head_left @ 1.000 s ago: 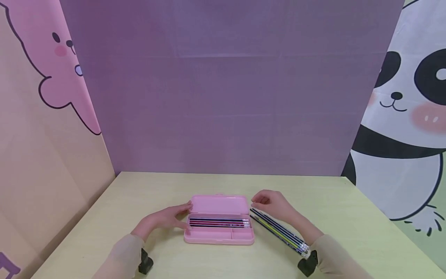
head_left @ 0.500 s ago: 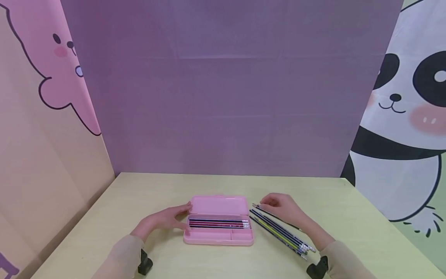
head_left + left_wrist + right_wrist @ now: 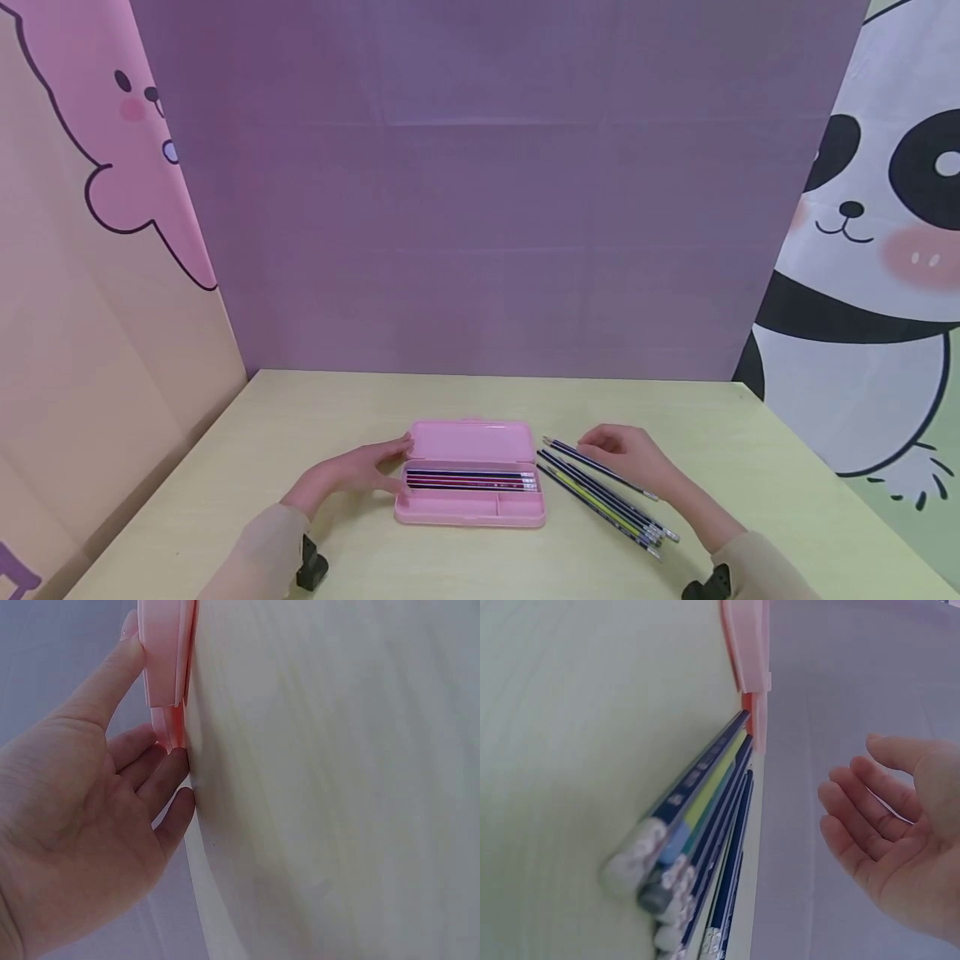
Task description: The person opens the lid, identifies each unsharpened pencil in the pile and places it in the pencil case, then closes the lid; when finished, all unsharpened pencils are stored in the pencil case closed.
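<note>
Your left hand [image 3: 352, 473] rests with relaxed fingers against the left end of the open pink pencil case [image 3: 471, 508], thumb on its lid. Your right hand [image 3: 637, 462] hovers, fingers loosely apart and holding nothing, over the loose pencils [image 3: 600, 497] lying on the table [image 3: 300, 417] just right of the case.

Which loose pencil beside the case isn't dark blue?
The yellow-green pencil, lying among the dark blue pencils right of the pink case; it is the only light-coloured one in that bunch.
</note>
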The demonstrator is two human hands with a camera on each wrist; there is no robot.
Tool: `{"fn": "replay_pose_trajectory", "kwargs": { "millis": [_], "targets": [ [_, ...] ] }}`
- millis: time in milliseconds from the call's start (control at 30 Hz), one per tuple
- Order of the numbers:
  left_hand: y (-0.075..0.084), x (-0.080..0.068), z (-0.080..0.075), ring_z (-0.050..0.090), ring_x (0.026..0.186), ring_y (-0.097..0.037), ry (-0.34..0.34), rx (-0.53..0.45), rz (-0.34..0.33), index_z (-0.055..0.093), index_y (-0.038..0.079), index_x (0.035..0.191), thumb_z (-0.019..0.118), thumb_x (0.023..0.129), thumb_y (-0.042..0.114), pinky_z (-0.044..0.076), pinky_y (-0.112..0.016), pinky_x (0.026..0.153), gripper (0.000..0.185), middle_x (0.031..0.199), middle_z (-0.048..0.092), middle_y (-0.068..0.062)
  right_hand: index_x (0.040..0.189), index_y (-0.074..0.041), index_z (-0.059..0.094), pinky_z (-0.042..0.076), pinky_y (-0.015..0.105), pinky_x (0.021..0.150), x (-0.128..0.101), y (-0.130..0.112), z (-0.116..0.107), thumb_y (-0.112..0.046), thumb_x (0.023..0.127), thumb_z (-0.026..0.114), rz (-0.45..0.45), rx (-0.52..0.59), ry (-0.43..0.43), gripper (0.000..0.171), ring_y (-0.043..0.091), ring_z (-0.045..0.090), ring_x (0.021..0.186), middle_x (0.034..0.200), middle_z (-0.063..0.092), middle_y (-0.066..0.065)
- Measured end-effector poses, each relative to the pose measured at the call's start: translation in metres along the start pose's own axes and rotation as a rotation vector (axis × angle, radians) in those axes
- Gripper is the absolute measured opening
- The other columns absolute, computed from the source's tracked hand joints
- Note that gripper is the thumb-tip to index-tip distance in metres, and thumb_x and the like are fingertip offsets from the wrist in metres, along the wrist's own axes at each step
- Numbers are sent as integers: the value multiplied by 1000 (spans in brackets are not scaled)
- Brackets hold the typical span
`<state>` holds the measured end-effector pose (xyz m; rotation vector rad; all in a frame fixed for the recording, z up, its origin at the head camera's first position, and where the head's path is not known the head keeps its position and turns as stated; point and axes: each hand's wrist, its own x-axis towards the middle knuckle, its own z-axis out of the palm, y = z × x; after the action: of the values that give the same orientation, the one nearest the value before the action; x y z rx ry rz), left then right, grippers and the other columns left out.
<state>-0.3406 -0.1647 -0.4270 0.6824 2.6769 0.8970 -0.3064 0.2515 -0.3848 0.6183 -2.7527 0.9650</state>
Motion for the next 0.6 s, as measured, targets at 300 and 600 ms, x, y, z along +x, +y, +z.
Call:
{"fn": "replay_pose_trajectory", "kwargs": {
  "millis": [300,600],
  "targets": [
    [1,-1,0,21,142,-36,2,-1,4,29,11,148,74,78,42,18,-55,115,88,154,24,-13,100,-5,67,51,20,66,-11,6,-2,-26,91,62,-22,8,-54,24,6,57,75,89,68,6],
    [0,-1,0,21,142,-36,2,1,8,29,11,148,74,78,41,18,-55,115,88,154,24,-14,99,-6,67,50,19,65,-22,14,-1,-27,92,60,-5,18,-100,24,5,55,73,87,67,4]
  ]
}}
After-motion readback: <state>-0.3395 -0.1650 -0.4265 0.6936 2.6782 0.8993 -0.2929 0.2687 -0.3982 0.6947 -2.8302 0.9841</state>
